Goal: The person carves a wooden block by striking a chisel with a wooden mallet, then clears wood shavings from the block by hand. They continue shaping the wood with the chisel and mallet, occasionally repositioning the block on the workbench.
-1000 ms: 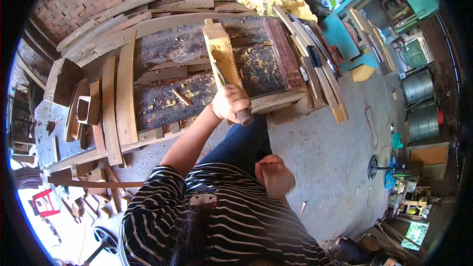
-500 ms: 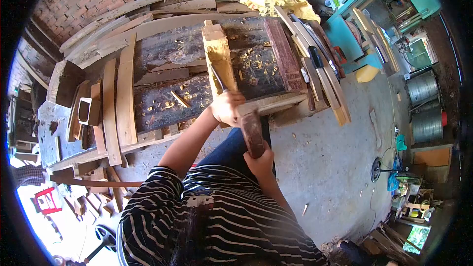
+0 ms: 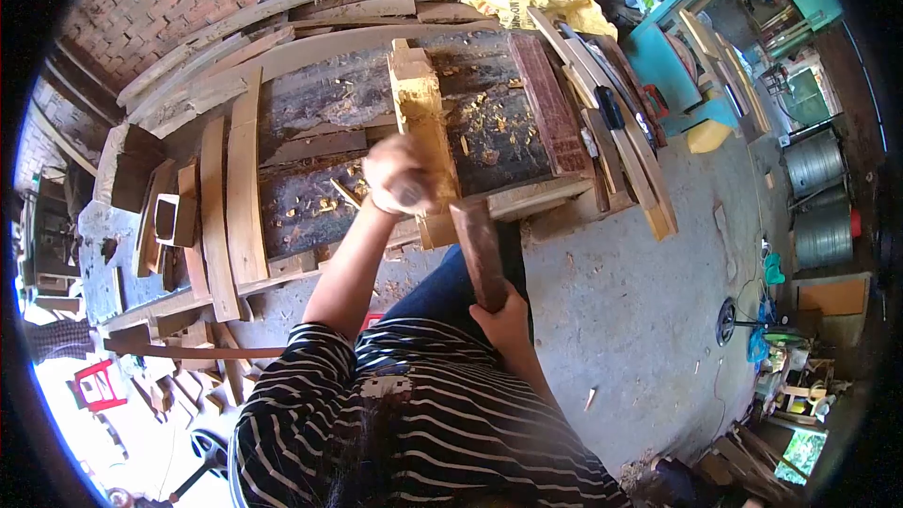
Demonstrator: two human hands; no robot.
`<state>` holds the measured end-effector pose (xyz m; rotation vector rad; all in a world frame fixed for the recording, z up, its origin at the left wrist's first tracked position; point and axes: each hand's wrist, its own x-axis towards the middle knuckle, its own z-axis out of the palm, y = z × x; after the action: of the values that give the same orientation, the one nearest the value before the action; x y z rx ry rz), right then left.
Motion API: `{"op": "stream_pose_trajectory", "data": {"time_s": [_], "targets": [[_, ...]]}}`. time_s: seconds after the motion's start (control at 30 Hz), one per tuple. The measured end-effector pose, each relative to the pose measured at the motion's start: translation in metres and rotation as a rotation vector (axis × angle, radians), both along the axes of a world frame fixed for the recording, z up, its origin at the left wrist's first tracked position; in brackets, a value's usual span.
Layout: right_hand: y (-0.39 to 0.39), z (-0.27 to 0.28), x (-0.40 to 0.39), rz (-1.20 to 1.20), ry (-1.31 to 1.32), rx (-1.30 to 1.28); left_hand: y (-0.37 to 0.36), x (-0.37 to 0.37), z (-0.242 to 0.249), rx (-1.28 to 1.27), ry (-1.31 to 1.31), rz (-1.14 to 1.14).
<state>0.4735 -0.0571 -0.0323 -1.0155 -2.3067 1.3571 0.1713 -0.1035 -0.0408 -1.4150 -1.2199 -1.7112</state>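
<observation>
My left hand (image 3: 393, 174), smeared by motion, is closed around a chisel; the round end of the chisel's handle (image 3: 410, 193) faces me and its blade is hidden. Beneath and beside that hand lies a yellowish timber beam (image 3: 419, 99) with a hollowed, freshly cut face, reaching across the bench toward me. My right hand (image 3: 504, 322) grips the lower end of a dark wooden mallet (image 3: 481, 254), a plain block-like club. The mallet stands apart from the chisel, just off the near end of the beam.
Wood chips (image 3: 491, 122) litter the dark workbench (image 3: 310, 183). A reddish timber (image 3: 546, 103) and long strips (image 3: 625, 141) lie to the right, planks (image 3: 243, 198) and a hollow wooden box (image 3: 172, 218) to the left. A yellow sack (image 3: 546, 9) sits at the back.
My left hand has moved left with the chisel, whose blade showed against the beam before. The mallet has dropped slightly and no longer overlaps the left hand.
</observation>
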Motion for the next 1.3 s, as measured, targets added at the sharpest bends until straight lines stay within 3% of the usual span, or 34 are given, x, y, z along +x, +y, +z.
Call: {"op": "stream_pose_trajectory", "data": {"time_s": [0.07, 0.13, 0.2, 0.27, 0.33, 0.4, 0.53, 0.6, 0.67, 0.87, 1.07, 1.3], "targets": [[-0.003, -0.009, -0.002, 0.028, -0.132, -0.033, -0.004, -0.004, 0.020, 0.193, -0.375, -0.192], [-0.002, -0.015, -0.001, 0.057, -0.196, -0.041, -0.015, -0.016, 0.033, 0.363, -0.691, -0.145], [-0.003, -0.021, 0.001, 0.085, -0.258, -0.046, -0.019, -0.040, 0.028, 0.544, -0.801, -0.101], [-0.004, -0.027, 0.001, 0.112, -0.329, -0.045, -0.026, -0.068, 0.001, 0.882, -1.358, -0.004], [-0.004, -0.030, 0.002, 0.108, -0.342, -0.041, -0.047, -0.064, 0.004, 1.071, -1.483, -0.284], [-0.004, -0.031, 0.004, 0.116, -0.363, -0.039, -0.059, -0.053, 0.018, 1.078, -1.508, -0.197], [-0.003, -0.029, 0.003, 0.125, -0.334, -0.061, -0.075, -0.019, 0.045, 0.991, -1.350, -0.329], [-0.002, -0.028, 0.002, 0.134, -0.330, -0.072, -0.078, -0.014, 0.037, 0.567, -0.833, -0.210], [-0.002, -0.028, 0.002, 0.130, -0.365, -0.038, -0.073, -0.004, 0.043, 0.402, -0.583, -0.271], [-0.005, -0.019, -0.001, 0.101, -0.321, -0.051, -0.037, 0.009, 0.040, 0.225, -0.353, -0.398], [-0.002, -0.032, 0.006, 0.151, -0.291, -0.043, -0.020, 0.011, 0.040, -0.080, 0.098, -0.178], [-0.003, -0.032, 0.006, 0.140, -0.307, -0.046, -0.012, 0.027, 0.021, -0.331, 0.347, -0.209]]}}
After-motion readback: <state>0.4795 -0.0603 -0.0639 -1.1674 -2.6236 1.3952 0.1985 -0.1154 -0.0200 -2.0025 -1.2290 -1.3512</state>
